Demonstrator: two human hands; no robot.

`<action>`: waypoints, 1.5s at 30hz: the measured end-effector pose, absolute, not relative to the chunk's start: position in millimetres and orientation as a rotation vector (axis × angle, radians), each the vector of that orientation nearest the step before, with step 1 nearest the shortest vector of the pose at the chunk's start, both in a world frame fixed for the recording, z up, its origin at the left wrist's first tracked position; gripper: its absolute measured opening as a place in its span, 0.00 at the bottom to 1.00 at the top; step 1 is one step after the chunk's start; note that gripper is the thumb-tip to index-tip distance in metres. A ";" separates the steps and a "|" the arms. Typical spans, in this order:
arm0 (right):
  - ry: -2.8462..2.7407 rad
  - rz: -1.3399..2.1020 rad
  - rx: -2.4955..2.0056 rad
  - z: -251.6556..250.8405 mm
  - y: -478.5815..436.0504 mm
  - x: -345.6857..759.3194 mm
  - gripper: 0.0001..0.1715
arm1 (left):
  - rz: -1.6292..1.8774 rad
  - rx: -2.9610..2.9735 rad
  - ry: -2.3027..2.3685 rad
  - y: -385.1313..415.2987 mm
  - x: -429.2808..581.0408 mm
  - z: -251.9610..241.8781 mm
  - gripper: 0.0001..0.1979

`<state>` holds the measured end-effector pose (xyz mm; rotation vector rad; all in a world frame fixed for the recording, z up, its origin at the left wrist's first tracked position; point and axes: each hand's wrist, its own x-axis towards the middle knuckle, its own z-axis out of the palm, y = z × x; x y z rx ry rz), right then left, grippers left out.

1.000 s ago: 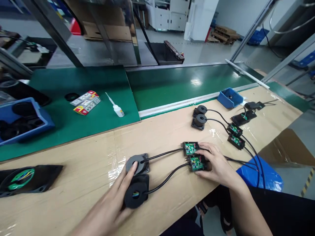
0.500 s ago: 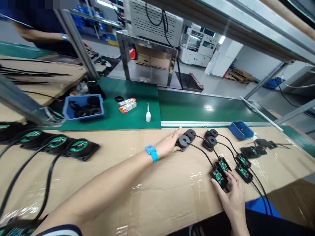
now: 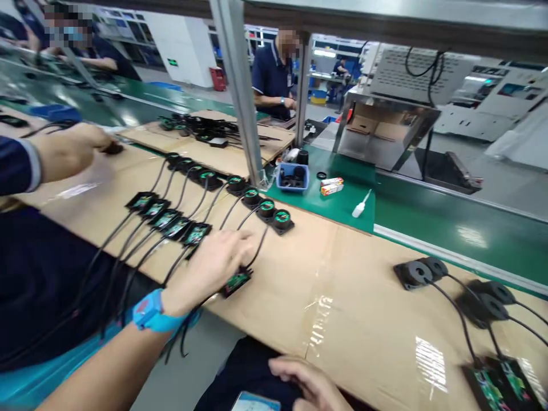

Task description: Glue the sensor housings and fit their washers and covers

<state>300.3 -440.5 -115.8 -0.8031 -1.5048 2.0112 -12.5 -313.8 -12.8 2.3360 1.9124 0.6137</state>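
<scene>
My left hand [image 3: 220, 260], with a blue band at the wrist, is over the near end of a row of open black boxes with green circuit boards. One such box [image 3: 237, 281] lies just beside its fingers; blur and the hand itself hide whether they grip anything. A black cable runs from behind the hand toward the round black housings [image 3: 281, 219] with green boards inside. Low in the picture my right hand [image 3: 310, 383] is over my lap, fingers loosely apart and holding nothing. Off to the right lie dark round housings [image 3: 418, 274] cabled to circuit boxes [image 3: 488, 388].
A co-worker's arm [image 3: 64, 151] reaches over the bench at the left. A blue bin [image 3: 293, 178] of black parts, small cartons [image 3: 331, 186] and a white dropper bottle [image 3: 362, 205] sit on the green mat [image 3: 317, 208]. A metal post [image 3: 242, 85] rises behind the housings.
The view has swung left. My left hand has left the round housings at the right and is now at the left row. My right hand has let go of the circuit boxes and drawn back toward my lap.
</scene>
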 end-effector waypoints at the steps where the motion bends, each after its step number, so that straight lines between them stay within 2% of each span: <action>1: -1.512 2.126 -0.785 -114.3 -435.8 281.0 0.40 | 0.610 2.268 2.024 -322.0 -34.5 -10.1 0.25; 3: -1.464 2.294 -0.781 -112.8 -427.6 242.0 0.46 | 0.579 2.157 2.162 -341.5 -67.8 -9.1 0.25; 6: -1.251 2.433 -0.766 -114.3 -417.9 179.9 0.62 | 0.534 2.041 2.216 -370.2 -90.8 -15.8 0.23; 9: -1.135 2.441 -0.790 -116.8 -410.8 120.3 0.66 | 0.572 2.008 2.122 -379.9 -93.8 -21.0 0.23; 13: -0.986 2.399 -0.851 -118.0 -407.3 70.4 0.59 | 0.757 2.041 1.886 -339.7 -89.9 -15.1 0.26; 18: -0.857 2.317 -0.847 -121.7 -419.3 61.1 0.46 | 0.887 1.996 1.588 -224.0 -73.3 -9.4 0.26; 22: -0.887 2.234 -0.791 -124.3 -425.0 72.6 0.48 | 0.814 1.906 1.408 -147.2 -48.7 -17.4 0.20; 26: -0.984 2.129 -0.736 -119.3 -422.3 105.1 0.48 | 0.656 1.819 1.266 -111.9 -28.4 -27.4 0.18; 33: -1.047 1.899 -0.788 -83.4 -426.6 200.6 0.33 | 0.477 1.635 1.138 -102.8 -21.8 -33.1 0.17; 38: -0.999 1.844 -1.031 -55.0 -426.5 269.3 0.35 | 0.563 1.545 1.142 -126.4 -11.1 -38.0 0.18; 45: -0.995 1.429 -1.420 -29.3 -447.3 358.5 0.35 | 0.631 1.534 1.139 -179.7 30.7 -52.0 0.22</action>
